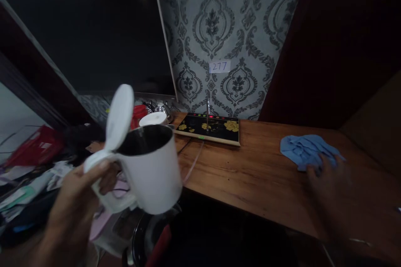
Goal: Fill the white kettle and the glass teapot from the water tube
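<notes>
A white electric kettle (153, 175) with a dark inside hangs in the air, its round white lid (119, 117) flipped up. My left hand (83, 187) is wrapped round the kettle's handle, with the thumb on top near the hinge. On the wooden counter at the right lies a crumpled blue cloth (305, 148). My right hand (328, 177) is over the cloth's near edge, thumb and fingers apart; it is dim and somewhat blurred. Whether the fingertips press on the cloth I cannot tell.
A black panel (216, 128) with gold flowers, lit buttons and a thin upright spout sits on the wooden counter (228, 171). Left of it stand a white round object (153, 119), a red item and a shiny pot (164, 110). Clutter lies at the left below the television (90, 29).
</notes>
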The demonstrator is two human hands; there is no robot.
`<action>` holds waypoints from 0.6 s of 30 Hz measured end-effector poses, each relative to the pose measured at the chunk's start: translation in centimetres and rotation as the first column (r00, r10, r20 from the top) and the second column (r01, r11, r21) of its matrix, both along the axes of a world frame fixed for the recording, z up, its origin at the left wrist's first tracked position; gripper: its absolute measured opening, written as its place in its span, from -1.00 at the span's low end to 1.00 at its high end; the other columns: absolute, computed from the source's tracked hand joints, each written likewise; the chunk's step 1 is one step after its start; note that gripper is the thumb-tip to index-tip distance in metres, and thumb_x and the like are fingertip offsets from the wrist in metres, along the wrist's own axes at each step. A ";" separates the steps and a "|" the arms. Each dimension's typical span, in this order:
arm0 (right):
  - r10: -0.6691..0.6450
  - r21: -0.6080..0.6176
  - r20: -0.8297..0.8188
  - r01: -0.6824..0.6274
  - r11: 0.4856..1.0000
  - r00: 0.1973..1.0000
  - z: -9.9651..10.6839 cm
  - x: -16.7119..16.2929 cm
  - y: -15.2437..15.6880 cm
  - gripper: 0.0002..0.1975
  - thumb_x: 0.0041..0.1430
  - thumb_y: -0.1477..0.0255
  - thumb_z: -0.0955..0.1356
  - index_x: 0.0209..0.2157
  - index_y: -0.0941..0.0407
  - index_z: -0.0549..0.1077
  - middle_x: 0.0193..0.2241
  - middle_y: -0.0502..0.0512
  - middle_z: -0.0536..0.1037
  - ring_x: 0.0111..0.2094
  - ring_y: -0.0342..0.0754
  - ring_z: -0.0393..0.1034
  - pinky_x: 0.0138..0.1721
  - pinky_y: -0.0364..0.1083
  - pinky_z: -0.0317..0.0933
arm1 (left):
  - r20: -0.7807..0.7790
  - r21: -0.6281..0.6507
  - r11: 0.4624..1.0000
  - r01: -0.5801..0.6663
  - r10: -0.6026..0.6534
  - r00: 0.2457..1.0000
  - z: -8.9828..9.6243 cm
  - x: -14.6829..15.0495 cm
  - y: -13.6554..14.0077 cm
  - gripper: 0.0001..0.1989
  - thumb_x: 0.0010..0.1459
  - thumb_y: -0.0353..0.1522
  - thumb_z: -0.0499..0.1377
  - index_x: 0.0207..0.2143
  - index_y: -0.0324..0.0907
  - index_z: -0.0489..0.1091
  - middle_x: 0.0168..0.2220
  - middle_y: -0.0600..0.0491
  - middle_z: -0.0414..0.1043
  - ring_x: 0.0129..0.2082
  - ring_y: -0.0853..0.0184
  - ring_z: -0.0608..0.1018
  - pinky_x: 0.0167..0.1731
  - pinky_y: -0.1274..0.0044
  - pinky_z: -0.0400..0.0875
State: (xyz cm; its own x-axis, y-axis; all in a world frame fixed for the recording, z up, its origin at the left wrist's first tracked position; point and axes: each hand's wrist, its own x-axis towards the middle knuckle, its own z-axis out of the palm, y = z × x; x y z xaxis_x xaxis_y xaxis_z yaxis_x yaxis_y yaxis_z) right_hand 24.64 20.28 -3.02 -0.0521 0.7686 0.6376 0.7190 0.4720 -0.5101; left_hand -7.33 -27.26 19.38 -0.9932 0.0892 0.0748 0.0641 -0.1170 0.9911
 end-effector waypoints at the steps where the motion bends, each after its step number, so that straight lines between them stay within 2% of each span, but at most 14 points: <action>1: 0.073 0.023 -0.039 -0.073 0.997 0.997 0.4 -0.2 -1.0 -0.33 0.21 0.10 0.21 0.08 0.35 0.48 0.22 0.58 0.31 0.24 0.42 0.19 0.21 0.26 0.08 | 0.029 0.000 0.993 0.122 -0.122 0.992 -0.5 0.6 1.0 -0.61 -0.33 -0.23 0.48 -0.54 -0.21 0.38 -0.70 0.23 0.23 -0.68 0.54 0.21 -0.68 0.65 0.12; 3: 0.217 0.003 -0.119 -0.219 0.976 0.969 1.4 -0.9 -3.8 -0.41 0.22 0.10 0.21 0.05 0.24 0.49 0.14 0.49 0.42 0.18 0.33 0.31 0.16 0.22 0.19 | 0.042 0.029 0.949 0.313 -0.314 0.948 -1.7 1.6 3.6 -0.60 -0.27 -0.22 0.46 -0.60 -0.20 0.30 -0.73 0.25 0.18 -0.72 0.56 0.18 -0.70 0.67 0.08; 4: 0.306 -0.033 -0.143 -0.314 0.949 0.941 1.9 -1.3 -5.4 -0.45 0.21 0.09 0.22 0.02 0.18 0.49 0.07 0.41 0.49 0.11 0.29 0.38 0.10 0.21 0.28 | 0.043 0.043 0.923 0.383 -0.384 0.922 -2.4 2.1 5.0 -0.58 -0.27 -0.19 0.45 -0.62 -0.19 0.27 -0.76 0.25 0.15 -0.74 0.56 0.17 -0.73 0.66 0.06; 7: 0.410 -0.176 -0.247 -0.457 0.872 0.878 3.2 -2.4 -10.6 -0.51 0.23 0.05 0.24 -0.02 0.08 0.52 -0.09 0.23 0.61 -0.08 0.20 0.53 -0.09 0.13 0.42 | 0.028 0.081 0.873 0.480 -0.484 0.875 -4.7 3.5 9.0 -0.57 -0.21 -0.15 0.44 -0.60 -0.20 0.30 -0.76 0.25 0.16 -0.76 0.56 0.16 -0.74 0.66 0.03; 8: 0.454 -0.246 -0.263 -0.514 0.822 0.852 3.4 -2.7 -12.2 -0.53 0.24 0.05 0.26 -0.03 0.05 0.53 -0.15 0.19 0.64 -0.15 0.16 0.56 -0.15 0.08 0.45 | 0.011 0.098 0.865 0.492 -0.495 0.869 -5.4 4.0 10.2 -0.57 -0.18 -0.13 0.43 -0.59 -0.21 0.31 -0.76 0.24 0.17 -0.76 0.56 0.16 -0.75 0.66 0.02; 11: 0.548 -0.304 -0.317 -0.630 0.714 0.774 3.2 -3.1 -15.7 -0.57 0.25 0.04 0.29 -0.09 0.03 0.58 -0.21 0.14 0.66 -0.18 0.14 0.58 -0.17 0.03 0.48 | -0.044 0.124 0.851 0.510 -0.509 0.860 -7.5 5.4 12.8 -0.53 -0.08 -0.07 0.40 -0.63 -0.20 0.28 -0.77 0.21 0.19 -0.77 0.54 0.19 -0.73 0.63 0.05; 14: 0.593 -0.295 -0.324 -0.674 0.677 0.737 2.3 -3.3 -17.4 -0.59 0.24 0.05 0.32 -0.12 0.02 0.60 -0.21 0.15 0.67 -0.15 0.20 0.58 -0.19 0.06 0.52 | -0.067 0.124 0.855 0.503 -0.499 0.864 -8.8 6.6 14.5 -0.51 -0.09 -0.02 0.40 -0.59 -0.22 0.34 -0.72 0.20 0.21 -0.70 0.53 0.22 -0.67 0.62 0.07; 18: 0.650 -0.271 -0.328 -0.728 0.630 0.685 1.3 -4.1 -18.4 -0.59 0.25 0.02 0.31 -0.06 -0.05 0.59 -0.19 0.15 0.65 -0.13 0.28 0.56 -0.24 0.16 0.54 | -0.054 0.101 0.890 0.444 -0.441 0.896 -9.5 7.9 15.7 -0.48 -0.15 0.03 0.42 -0.53 -0.26 0.40 -0.63 0.15 0.25 -0.58 0.48 0.26 -0.59 0.60 0.12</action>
